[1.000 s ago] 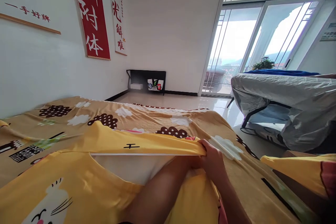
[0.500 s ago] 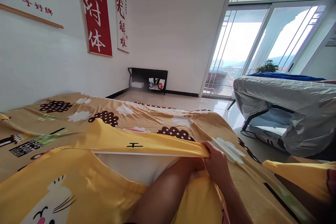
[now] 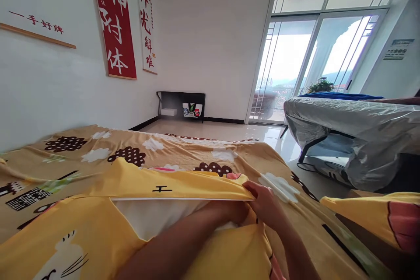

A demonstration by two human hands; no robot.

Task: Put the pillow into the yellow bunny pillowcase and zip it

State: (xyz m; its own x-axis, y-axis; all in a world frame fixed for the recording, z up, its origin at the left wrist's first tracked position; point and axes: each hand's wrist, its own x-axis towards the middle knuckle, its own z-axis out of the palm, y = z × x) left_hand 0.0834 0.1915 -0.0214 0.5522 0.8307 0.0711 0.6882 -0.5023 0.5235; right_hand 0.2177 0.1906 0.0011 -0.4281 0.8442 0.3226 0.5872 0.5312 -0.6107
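A yellow fabric cover (image 3: 108, 227) with a white cartoon animal print lies in front of me, its long opening facing up. White fabric (image 3: 147, 218) shows inside the opening. My right hand (image 3: 264, 199) is closed on the right end of the opening's upper edge, holding it raised. My left arm reaches across into the opening. Near the right end, my left hand (image 3: 238, 212) is partly covered by the cloth, and its fingers are hidden. A bit of pinkish-red trim shows behind the edge, beside the right hand.
A tan patterned blanket (image 3: 183, 144) is spread beneath the cover. More yellow and red fabric (image 3: 361, 205) lies at the right. A plastic-wrapped table (image 3: 328, 111) stands beyond it, with blue cloth on top. A black low shelf (image 3: 180, 96) is by the far wall.
My left arm has pushed further into the opening. Pinkish-red trim has come into view behind the raised edge, which my right hand still grips. The camera view has shifted slightly.
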